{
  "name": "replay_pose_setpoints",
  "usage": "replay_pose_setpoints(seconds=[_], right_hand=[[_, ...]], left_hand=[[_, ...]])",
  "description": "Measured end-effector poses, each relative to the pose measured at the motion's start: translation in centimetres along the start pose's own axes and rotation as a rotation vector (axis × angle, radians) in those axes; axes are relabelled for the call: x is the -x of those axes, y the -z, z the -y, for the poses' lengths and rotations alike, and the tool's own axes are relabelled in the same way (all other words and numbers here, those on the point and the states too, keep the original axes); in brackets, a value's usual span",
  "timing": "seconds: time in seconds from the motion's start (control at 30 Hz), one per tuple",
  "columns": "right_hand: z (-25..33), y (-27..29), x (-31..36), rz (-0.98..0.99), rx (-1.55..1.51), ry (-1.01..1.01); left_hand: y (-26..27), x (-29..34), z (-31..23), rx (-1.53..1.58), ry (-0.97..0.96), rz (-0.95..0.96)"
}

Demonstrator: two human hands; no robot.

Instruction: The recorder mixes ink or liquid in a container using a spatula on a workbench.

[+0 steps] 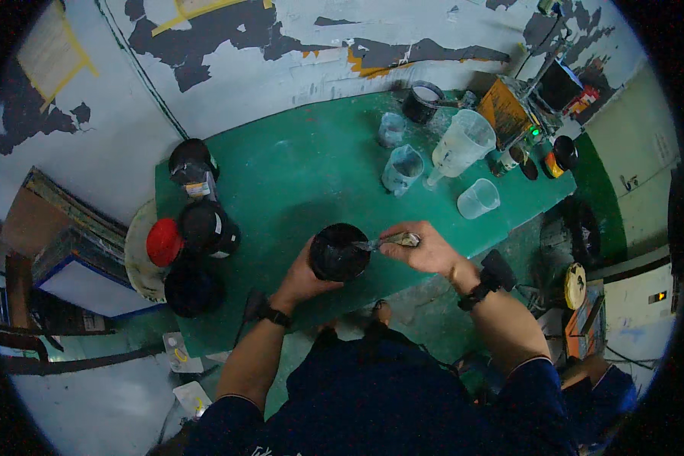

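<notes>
My left hand (304, 278) is wrapped round the side of a round black tub (337, 257) near the front edge of the green table. The tub's mouth faces up, and its inside looks dark; what it holds is hard to make out. In my right hand (425, 254) is a spatula (408, 239) with a pale handle, gripped between the fingers. Its thin blade reaches left over the tub's rim, the tip inside the opening. Whether the tip touches the contents cannot be seen.
Several black tubs (205, 228) and a red lid (164, 242) stand at the table's left end. Toward the right are cloudy plastic jugs (403, 169), a large clear measuring jug (463, 140), a clear cup (479, 199) and a black pot (422, 102). Another person's arm (585, 372) shows at lower right.
</notes>
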State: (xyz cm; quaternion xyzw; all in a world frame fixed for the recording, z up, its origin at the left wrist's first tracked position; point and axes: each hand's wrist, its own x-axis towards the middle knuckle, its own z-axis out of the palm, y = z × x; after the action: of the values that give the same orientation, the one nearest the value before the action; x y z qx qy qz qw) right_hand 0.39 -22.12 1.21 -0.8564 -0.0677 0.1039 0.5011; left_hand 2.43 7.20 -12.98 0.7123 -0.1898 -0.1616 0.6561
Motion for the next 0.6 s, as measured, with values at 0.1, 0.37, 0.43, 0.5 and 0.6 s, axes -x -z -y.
replay_pose_setpoints(seconds=[0.1, 0.37, 0.43, 0.5, 0.6], right_hand=[[1.9, -0.1, -0.6, 0.073, -0.062, -0.219], [-1.7, 0.1, 0.2, -0.101, -0.785, -0.476], [0.6, 1.6, 0.1, -0.077, -0.51, -0.54], [0.2, 0.7, -0.5, -0.086, -0.391, -0.371], [-0.9, 0.0, -1.0, -0.043, -0.138, -0.059]], left_hand=[[0.2, 0.3, -0.2, -0.032, 0.015, -0.017], [0.6, 0.3, 1.1, -0.086, -0.036, -0.002], [0.5, 0.4, 0.4, -0.077, -0.013, -0.001], [0.4, 0.3, 0.0, -0.067, 0.003, 0.009], [0.2, 0.0, 0.0, -0.054, 0.013, 0.012]])
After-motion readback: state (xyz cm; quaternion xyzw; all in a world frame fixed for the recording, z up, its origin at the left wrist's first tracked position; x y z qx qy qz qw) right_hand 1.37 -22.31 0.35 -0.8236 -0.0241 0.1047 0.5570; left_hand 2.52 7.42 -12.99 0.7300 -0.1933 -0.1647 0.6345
